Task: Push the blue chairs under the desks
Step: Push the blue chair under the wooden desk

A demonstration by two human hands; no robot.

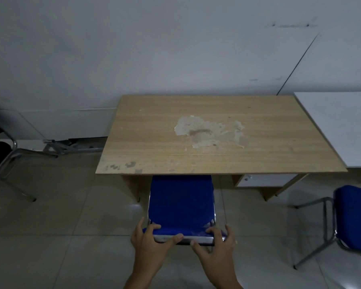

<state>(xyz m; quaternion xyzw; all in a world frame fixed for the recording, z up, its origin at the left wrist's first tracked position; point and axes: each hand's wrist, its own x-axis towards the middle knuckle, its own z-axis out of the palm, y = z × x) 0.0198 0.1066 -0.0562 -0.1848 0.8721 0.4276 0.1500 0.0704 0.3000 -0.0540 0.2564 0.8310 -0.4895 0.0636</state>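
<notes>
a blue chair with a chrome frame is seen from behind, facing a wooden desk; the front of its seat is tucked under the desk's near edge while its backrest stands clear. the desk's top is worn, with a peeled pale patch at its middle. a second blue chair is set well apart, at the right, beside a white desk.

**Colours around the wooden tabletop**

The tabletop is shown in pale tan wood grain, with a whitish, brown-stained patch at its middle and grey scuffs along its near edge. Royal blue is seen on the chair under that edge, framed in silver metal. Right of the tabletop, a second blue chair and a white surface are seen. The floor is tiled in glossy beige.
</notes>
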